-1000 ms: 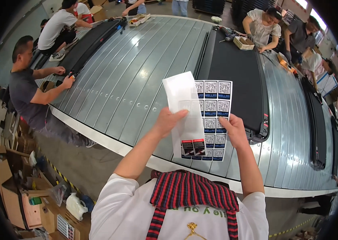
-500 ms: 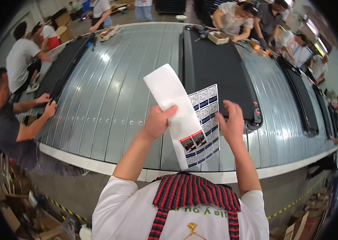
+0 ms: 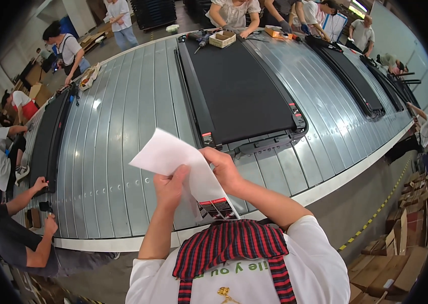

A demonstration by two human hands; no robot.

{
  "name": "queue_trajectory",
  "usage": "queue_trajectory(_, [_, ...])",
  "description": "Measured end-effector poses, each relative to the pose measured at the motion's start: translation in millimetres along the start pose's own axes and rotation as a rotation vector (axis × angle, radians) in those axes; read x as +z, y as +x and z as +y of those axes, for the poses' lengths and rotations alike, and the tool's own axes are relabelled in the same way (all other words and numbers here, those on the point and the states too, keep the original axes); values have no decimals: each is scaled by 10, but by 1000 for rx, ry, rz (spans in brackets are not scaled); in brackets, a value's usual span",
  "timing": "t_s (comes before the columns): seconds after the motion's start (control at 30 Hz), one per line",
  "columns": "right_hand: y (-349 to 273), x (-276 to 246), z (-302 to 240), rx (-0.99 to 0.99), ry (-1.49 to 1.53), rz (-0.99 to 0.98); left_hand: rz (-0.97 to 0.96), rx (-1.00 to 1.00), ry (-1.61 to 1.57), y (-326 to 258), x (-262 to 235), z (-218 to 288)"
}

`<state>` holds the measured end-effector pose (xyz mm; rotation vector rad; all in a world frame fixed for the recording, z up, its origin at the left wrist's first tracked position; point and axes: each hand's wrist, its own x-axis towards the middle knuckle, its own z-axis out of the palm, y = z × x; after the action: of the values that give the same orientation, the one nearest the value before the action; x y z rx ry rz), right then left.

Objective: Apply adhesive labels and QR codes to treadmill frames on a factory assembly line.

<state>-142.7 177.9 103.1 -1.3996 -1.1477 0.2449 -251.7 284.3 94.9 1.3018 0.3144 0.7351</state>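
Note:
A white label sheet (image 3: 166, 152) with red-and-black warning labels at its near end is held in front of my chest. My left hand (image 3: 169, 190) is closed on its left side, the thumb on top. At its right edge my right hand (image 3: 225, 171) is closed too, its fingertips partly hidden behind the paper. The sheet of printed square labels seen earlier is hidden, if it is still behind the white one. Beyond my hands a black treadmill-like deck (image 3: 244, 91) lies on the metal-slatted table, with small red-and-black labels (image 3: 207, 138) on its near corners.
The slatted metal table (image 3: 123, 147) has a pale front rim. A small box (image 3: 222, 39) and a power drill (image 3: 200, 38) sit at the deck's far end. More black decks (image 3: 348, 76) lie to either side. Several co-workers stand around; cardboard (image 3: 391, 273) is piled lower right.
My view has swung right. My right hand has moved from apart to the sheet's right edge. The white sheet has come lower and nearer, and the square labels have gone out of sight.

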Motion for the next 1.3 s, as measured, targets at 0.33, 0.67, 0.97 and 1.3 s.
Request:
queue_trajectory(0.33, [28,77,-116,-232,-108,145,-130,-184,-437,-23,-99,48])
queue_trajectory(0.67, [-293,-5,-85,-283,-457,103,-158,-214,-335,-236,-67,-78])
queue_trajectory(0.97, [-212,-98,-180,-143,-72,15,-206,-248,-222,-206,39,174])
queue_trajectory(1.3, [-151,32,-135,-240,-299,71,-265,-245,-215,-80,-119,196])
